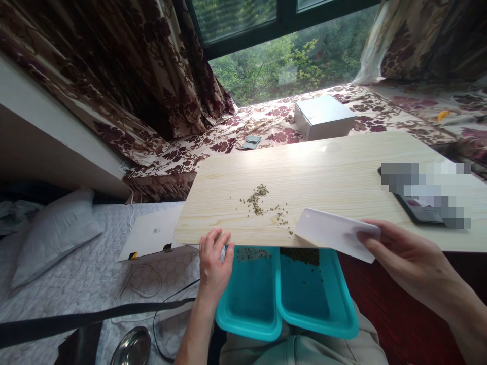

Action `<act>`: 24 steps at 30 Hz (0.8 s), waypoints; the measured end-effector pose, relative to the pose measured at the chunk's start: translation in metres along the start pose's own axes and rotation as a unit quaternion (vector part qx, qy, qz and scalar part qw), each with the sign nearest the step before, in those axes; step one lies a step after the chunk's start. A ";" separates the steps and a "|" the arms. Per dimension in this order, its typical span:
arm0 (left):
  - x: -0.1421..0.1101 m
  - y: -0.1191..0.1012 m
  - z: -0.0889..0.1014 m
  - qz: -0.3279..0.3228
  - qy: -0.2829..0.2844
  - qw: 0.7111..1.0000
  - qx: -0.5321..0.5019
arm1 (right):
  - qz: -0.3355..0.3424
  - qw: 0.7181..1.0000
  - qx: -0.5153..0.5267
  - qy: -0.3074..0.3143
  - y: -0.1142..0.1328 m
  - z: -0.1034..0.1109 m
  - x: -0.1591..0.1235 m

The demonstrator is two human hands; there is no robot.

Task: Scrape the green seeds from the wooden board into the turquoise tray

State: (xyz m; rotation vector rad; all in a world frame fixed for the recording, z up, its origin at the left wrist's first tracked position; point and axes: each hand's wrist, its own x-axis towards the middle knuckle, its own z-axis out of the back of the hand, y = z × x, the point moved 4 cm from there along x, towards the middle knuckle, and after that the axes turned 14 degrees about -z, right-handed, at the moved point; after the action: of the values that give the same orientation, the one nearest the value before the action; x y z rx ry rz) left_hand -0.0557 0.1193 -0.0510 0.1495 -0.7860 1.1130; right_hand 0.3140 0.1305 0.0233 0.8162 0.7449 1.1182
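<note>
My right hand (403,258) grips the right end of a stiff white card (335,230), thumb on top. The card stands tilted, its left end at the front edge of the pale wood table (335,172). Left of it, small greenish beans (258,200) lie scattered in a loose patch, some near the edge. My left hand (215,263) rests at the table's front edge with fingers bent and apart, beside the upper left corner of a turquoise two-compartment tub (277,324). Beans show in both compartments, more in the right one; the tub's far end is hidden under the table.
A dark tray-like object (418,215), partly blurred out, lies on the table's right. Behind, a white box (325,116) and a folded cloth (251,142) sit on the floral sill. At left are a white carton (152,233), a pillow (57,233) and a metal bowl (131,347).
</note>
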 end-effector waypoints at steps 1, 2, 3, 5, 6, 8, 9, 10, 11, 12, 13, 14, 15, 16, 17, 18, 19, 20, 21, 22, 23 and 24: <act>0.000 0.000 0.000 0.000 0.000 1.000 0.000 | -0.004 1.000 0.002 -0.004 0.000 -0.001 -0.004; 0.000 0.000 0.000 -0.001 0.000 1.000 0.000 | -0.010 1.000 0.007 -0.009 0.001 -0.003 -0.007; 0.000 0.000 0.000 -0.001 0.001 1.000 0.000 | -0.016 1.000 0.012 -0.014 0.001 -0.005 -0.011; 0.000 0.000 -0.001 0.000 0.000 1.000 0.000 | -0.029 0.999 0.024 -0.021 0.002 -0.009 -0.017; 0.000 0.001 -0.001 0.001 0.000 1.000 0.000 | -0.032 0.999 0.030 -0.023 0.002 -0.012 -0.019; 0.000 0.001 -0.001 0.004 0.000 1.000 0.000 | -0.032 0.998 0.036 -0.032 0.003 -0.017 -0.023; 0.000 0.001 -0.001 0.005 0.000 1.000 0.000 | -0.030 0.998 0.037 -0.037 0.004 -0.020 -0.025; 0.000 0.001 -0.001 0.006 0.000 1.000 0.000 | -0.028 0.998 0.040 -0.042 0.004 -0.022 -0.027; 0.000 0.001 -0.001 0.007 0.001 1.000 -0.001 | -0.027 0.998 0.042 -0.046 0.004 -0.025 -0.028; 0.000 0.001 -0.001 0.008 0.002 1.000 -0.001 | -0.028 0.998 0.045 -0.047 0.004 -0.028 -0.029; 0.000 0.001 -0.001 0.009 0.002 1.000 -0.002 | -0.030 0.997 0.049 -0.046 0.003 -0.031 -0.031; 0.000 0.001 -0.001 0.010 0.003 1.000 -0.002 | -0.032 0.997 0.052 -0.043 0.003 -0.034 -0.032; 0.000 0.001 -0.001 0.010 0.003 1.000 -0.003 | -0.034 0.997 0.055 -0.042 0.003 -0.037 -0.034; 0.000 0.001 -0.001 0.011 0.003 1.000 -0.004 | -0.035 0.997 0.057 -0.044 0.004 -0.041 -0.035; 0.000 0.001 -0.001 0.012 0.004 1.000 -0.004 | -0.034 0.997 0.060 -0.046 0.005 -0.046 -0.037; 0.000 0.001 -0.001 0.013 0.005 1.000 -0.006 | -0.032 0.996 0.061 -0.048 0.007 -0.052 -0.038; 0.000 0.001 -0.001 0.013 0.006 1.000 -0.007 | -0.028 0.996 0.065 -0.048 0.009 -0.060 -0.040; 0.000 0.001 -0.001 0.014 0.008 1.000 -0.008 | -0.024 0.997 0.065 -0.036 0.013 -0.069 -0.042; 0.000 0.001 0.000 0.014 0.010 1.000 -0.009 | -0.012 0.997 0.068 -0.027 0.017 -0.078 -0.044; 0.000 0.002 0.000 0.014 0.011 1.000 -0.011 | -0.002 0.997 0.070 -0.012 0.021 -0.087 -0.047; 0.000 0.002 0.000 0.014 0.013 1.000 -0.011 | 0.005 0.998 0.068 0.009 0.026 -0.096 -0.049; 0.000 0.003 0.001 0.014 0.015 1.000 -0.012 | 0.013 0.997 0.066 0.031 0.029 -0.104 -0.051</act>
State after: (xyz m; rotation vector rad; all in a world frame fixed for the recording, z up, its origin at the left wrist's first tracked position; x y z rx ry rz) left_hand -0.0584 0.1198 -0.0513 0.1027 -0.7760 1.1293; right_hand 0.1989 0.1069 0.0013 0.9075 0.8705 1.1305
